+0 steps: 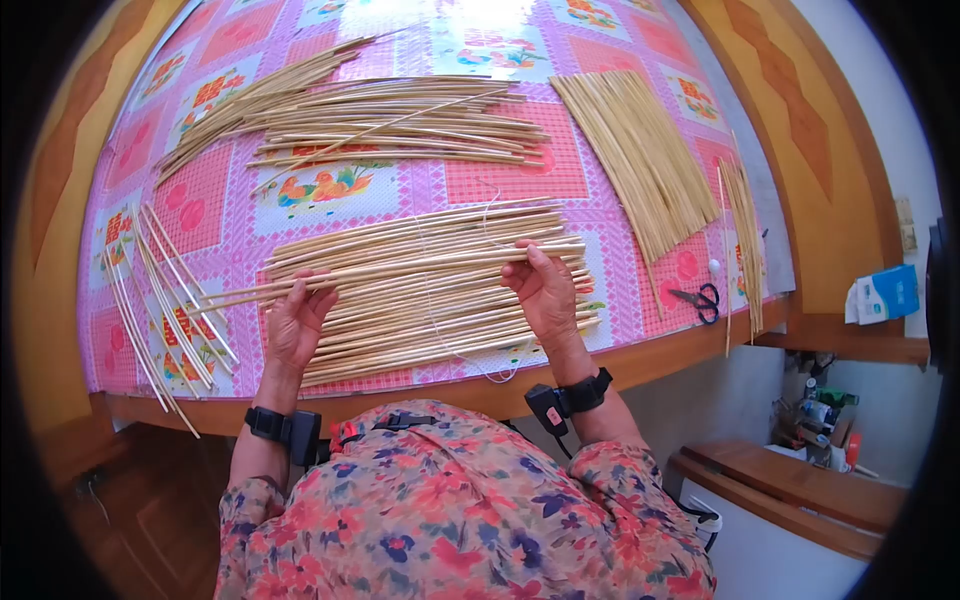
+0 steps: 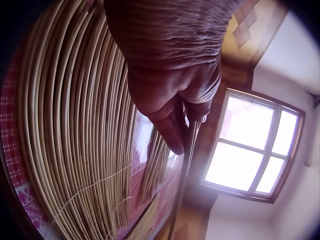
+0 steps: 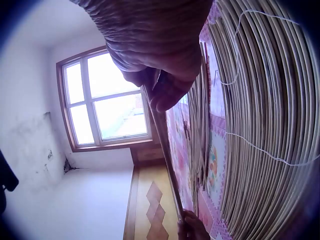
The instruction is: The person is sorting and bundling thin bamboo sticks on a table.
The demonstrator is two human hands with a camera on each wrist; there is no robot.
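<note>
Both hands hold a couple of long, pale plant stalks [image 1: 410, 268] stretched sideways above a row of similar stalks [image 1: 450, 335]. My left hand [image 1: 298, 325] pinches them toward their left part, with the ends sticking out past the fingers. Toward the other end, my right hand [image 1: 546, 300] grips them between thumb and fingers. White thread [image 3: 270, 154] crosses the row below and binds it in loose lines. In the left wrist view the held stalks [image 2: 187, 160] run down from the fingertips, apart from the row.
Loose stalks [image 1: 390, 120] are heaped at the back, with several more [image 1: 165, 300] at the left. A finished-looking stalk mat [image 1: 640, 160] lies at the right, near scissors [image 1: 705, 300] and a narrow bundle [image 1: 740, 240]. The patterned tablecloth [image 1: 420, 185] covers the table up to its wooden front edge.
</note>
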